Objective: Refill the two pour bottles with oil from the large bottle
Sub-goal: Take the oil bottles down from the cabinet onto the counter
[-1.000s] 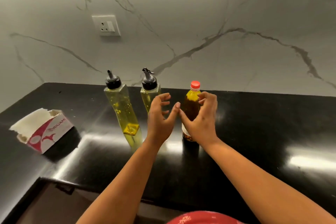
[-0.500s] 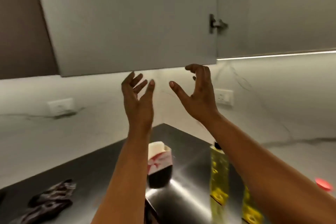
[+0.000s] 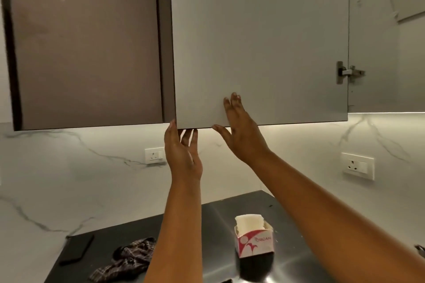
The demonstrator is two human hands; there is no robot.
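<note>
White marble-veined wall with two sockets, a light strip glowing under the pale cabinet door, a brown glass-fronted cabinet alongside, and a glossy black countertop running into the corner.

Two bare forearms in view, no sleeves down to frame edge; no watch, bracelet or band at either wrist; left hand seen from the back, bare, no rings visible; right hand also seen from the back, bare, no rings visible; no gloves; nails on right fingers short, pale at tips, no obvious polish; thumb nail on left likewise short; left palm side mostly hidden, can't tell re marks there; nothing else of the body or clothing shows.
</note>
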